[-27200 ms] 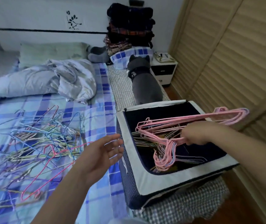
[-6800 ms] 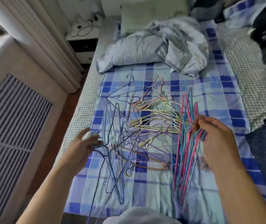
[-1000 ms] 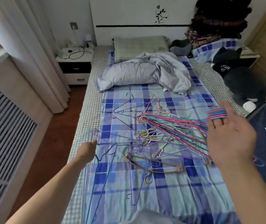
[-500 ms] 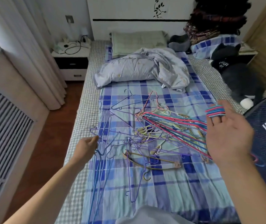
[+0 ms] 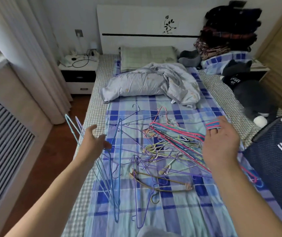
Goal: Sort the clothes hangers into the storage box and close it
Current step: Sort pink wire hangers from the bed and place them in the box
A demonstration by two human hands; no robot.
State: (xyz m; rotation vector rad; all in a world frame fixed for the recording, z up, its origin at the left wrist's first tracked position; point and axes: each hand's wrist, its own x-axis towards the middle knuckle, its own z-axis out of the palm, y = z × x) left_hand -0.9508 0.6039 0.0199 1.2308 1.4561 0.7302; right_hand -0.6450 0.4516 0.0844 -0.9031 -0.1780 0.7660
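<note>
My right hand [image 5: 220,144] is raised over the bed's right side, and the hooks of a pink and blue hanger bundle [image 5: 178,135] are looped over its fingers. The bundle fans out leftward and down past my wrist. My left hand [image 5: 94,142] grips several blue and lilac wire hangers [image 5: 115,177], lifted at the bed's left edge, with their tips reaching up left and down toward me. Loose purple, yellow and tan hangers [image 5: 162,161] lie tangled on the checked sheet between my hands. The dark blue storage box [image 5: 277,159] stands at the right edge, only partly in view.
A crumpled grey quilt [image 5: 150,82] and a pillow [image 5: 147,57] lie further up the bed. A dark plush toy [image 5: 253,94] sits at the right by folded clothes [image 5: 229,31]. A nightstand [image 5: 78,74], a curtain and a radiator cover stand to the left.
My left hand has lifted its blue hangers off the sheet and moved up and inward. My right hand still carries the pink and blue bundle, little moved.
</note>
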